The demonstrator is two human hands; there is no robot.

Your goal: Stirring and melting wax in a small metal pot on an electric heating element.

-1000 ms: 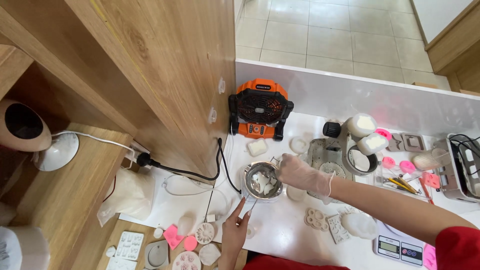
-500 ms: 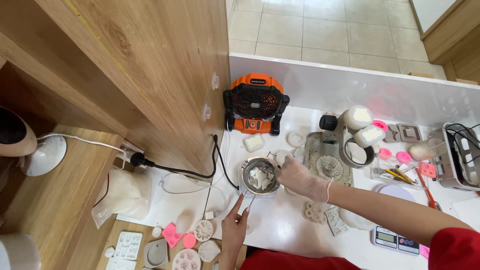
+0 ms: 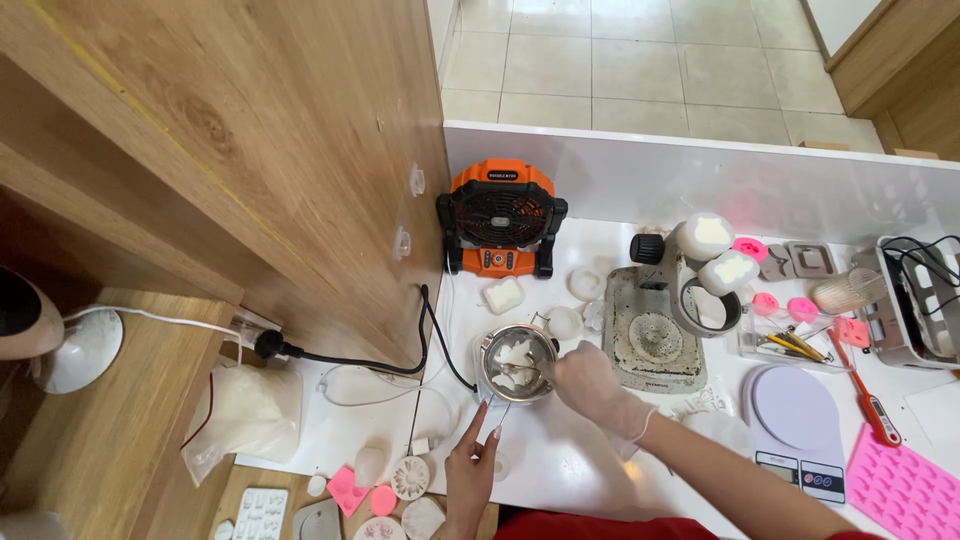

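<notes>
The orange fan (image 3: 501, 217) stands at the back of the white table (image 3: 560, 465). Nearer, the small steel pot (image 3: 517, 363) of white wax chunks. The gloved right hand (image 3: 588, 381) touches its right rim, fingers curled — grasp unclear. The bare left hand (image 3: 470, 460) pinches the pot's handle, which runs toward the person.

Single head-worn view, looking steeply down from above onto white worktop (image 3: 560, 470), close enough for both hands at lower centre; facing orange-and-black portable fan (image 3: 500, 218) and pale tiled floor (image 3: 640, 60) beyond; wooden cabinet wall (image 3: 250, 130) filling left
</notes>
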